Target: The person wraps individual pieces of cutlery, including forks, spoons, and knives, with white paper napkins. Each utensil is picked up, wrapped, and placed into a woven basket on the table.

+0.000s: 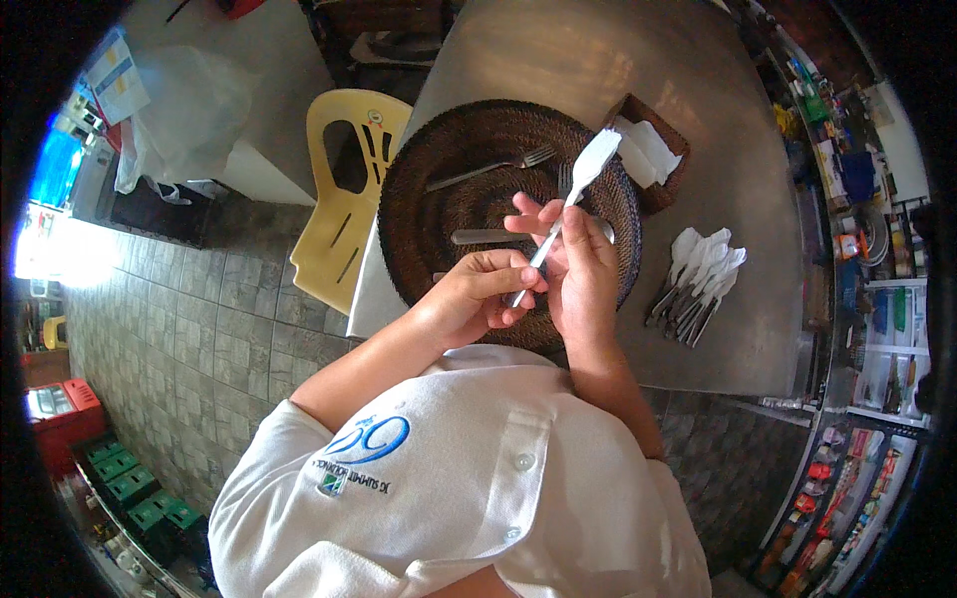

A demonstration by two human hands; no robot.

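Note:
Both hands hold one piece of metal cutlery whose head is wrapped in a white paper napkin [594, 161]. My left hand [490, 288] grips the lower handle between thumb and fingers. Higher up, my right hand [576, 254] pinches the paper-wrapped neck. Beneath them lies a round brown woven tray [419, 224] with a loose fork [493, 170], a spoon [486, 236] and another fork partly hidden behind the wrapped piece. A brown woven box [673, 138] of white napkins [647, 153] touches or overlaps the tray's right edge. Several wrapped utensils [699, 276] lie in a pile on the table.
The grey table [748, 224] extends ahead and to the right. A yellow plastic chair [336, 217] stands at its left edge. Farther left, a plastic bag [194, 112] rests on another surface. Stocked shelves [845, 448] line the right side, and green crates [127, 478] stand lower left.

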